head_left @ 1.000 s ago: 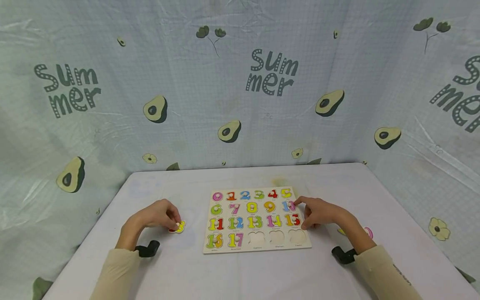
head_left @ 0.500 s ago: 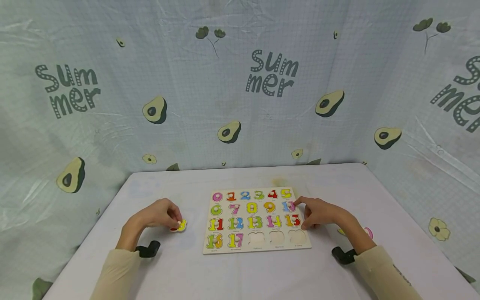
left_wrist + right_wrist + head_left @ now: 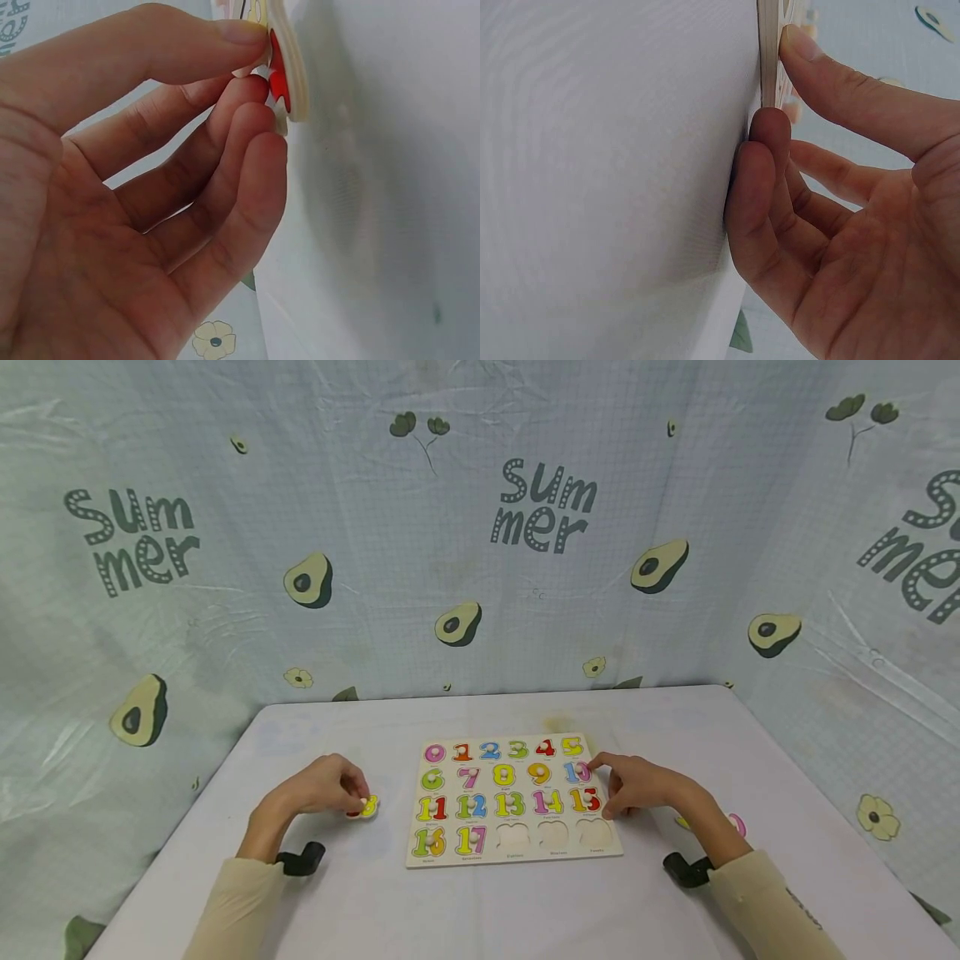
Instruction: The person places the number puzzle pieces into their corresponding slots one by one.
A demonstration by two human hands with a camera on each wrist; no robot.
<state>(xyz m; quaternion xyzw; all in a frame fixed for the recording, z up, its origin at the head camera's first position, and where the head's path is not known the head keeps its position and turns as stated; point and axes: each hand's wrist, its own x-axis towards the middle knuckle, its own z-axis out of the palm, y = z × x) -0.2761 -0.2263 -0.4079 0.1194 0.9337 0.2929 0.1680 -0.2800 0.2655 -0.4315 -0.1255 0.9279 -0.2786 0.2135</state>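
Note:
My left hand (image 3: pixel 326 785) pinches a red and yellow number puzzle piece (image 3: pixel 368 807) between thumb and fingertips, left of the board. In the left wrist view the piece (image 3: pixel 280 75) is tilted on edge, its knob side towards the fingers, close over the white cloth. A wooden number puzzle board (image 3: pixel 491 839) lies flat at mid-table, with colourful numbers from 0 to 17 in rows and three bare-wood cutouts at bottom right. At its right edge my right hand (image 3: pixel 637 783) grips the board; the right wrist view has the thumb (image 3: pixel 802 45) on the board's face, fingers below at its edge.
Partly hidden by the right forearm, a yellow-green piece (image 3: pixel 681 822) and a pink piece (image 3: pixel 738 824) lie on the white tablecloth (image 3: pixel 525 910). Black wrist cameras (image 3: pixel 302 859) are strapped to both wrists. A printed curtain (image 3: pixel 390 527) stands behind and beside the table.
My left hand has slid slightly right towards the board, carrying the red and yellow piece with it. The right hand and the board have stayed put.

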